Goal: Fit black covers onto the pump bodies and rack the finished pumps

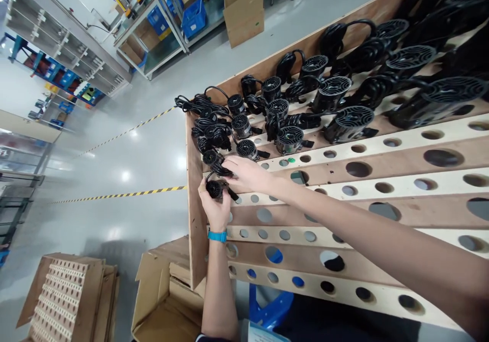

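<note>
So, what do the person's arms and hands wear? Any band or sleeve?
The left hand has a teal wristband, and a dark sleeve edge shows low on that arm. The right hand and forearm show no band or glove.

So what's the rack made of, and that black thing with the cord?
The rack looks like bare wood, maybe plywood: pale and brown boards with a matte, unpainted surface. The black unit looks like moulded plastic, slightly shiny with a ribbed grille, though the picture can't rule out metal. Its cord looks rubbery: dark, matte and bent into soft loops.
</note>
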Available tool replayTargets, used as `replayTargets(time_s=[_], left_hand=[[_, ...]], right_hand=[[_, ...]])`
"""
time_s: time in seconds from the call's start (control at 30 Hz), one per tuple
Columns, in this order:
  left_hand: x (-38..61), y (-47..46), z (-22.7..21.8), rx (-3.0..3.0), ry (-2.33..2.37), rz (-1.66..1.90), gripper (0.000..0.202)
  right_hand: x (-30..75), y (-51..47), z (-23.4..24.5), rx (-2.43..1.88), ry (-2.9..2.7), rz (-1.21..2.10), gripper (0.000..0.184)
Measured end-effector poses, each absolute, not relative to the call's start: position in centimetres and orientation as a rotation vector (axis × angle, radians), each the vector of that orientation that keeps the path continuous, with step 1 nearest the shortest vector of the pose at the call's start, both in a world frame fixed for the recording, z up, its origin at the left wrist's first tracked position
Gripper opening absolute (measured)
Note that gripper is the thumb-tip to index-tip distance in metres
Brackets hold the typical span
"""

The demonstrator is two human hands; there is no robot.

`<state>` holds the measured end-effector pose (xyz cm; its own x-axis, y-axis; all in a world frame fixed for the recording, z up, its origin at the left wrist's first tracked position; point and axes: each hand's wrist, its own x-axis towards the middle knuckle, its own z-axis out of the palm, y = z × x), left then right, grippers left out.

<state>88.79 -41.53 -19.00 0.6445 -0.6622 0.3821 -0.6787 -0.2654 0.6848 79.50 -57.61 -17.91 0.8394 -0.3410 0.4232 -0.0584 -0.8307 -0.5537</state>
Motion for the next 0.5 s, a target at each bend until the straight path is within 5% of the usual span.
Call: replayTargets(time_s=[0.5], left_hand=[[86.4, -41.1, -21.7, 1.955, -0.718, 0.102, 0.072]], right_hand=[[83.9, -56.7, -15.6, -2.566, 0.334, -0.523, 0.021]])
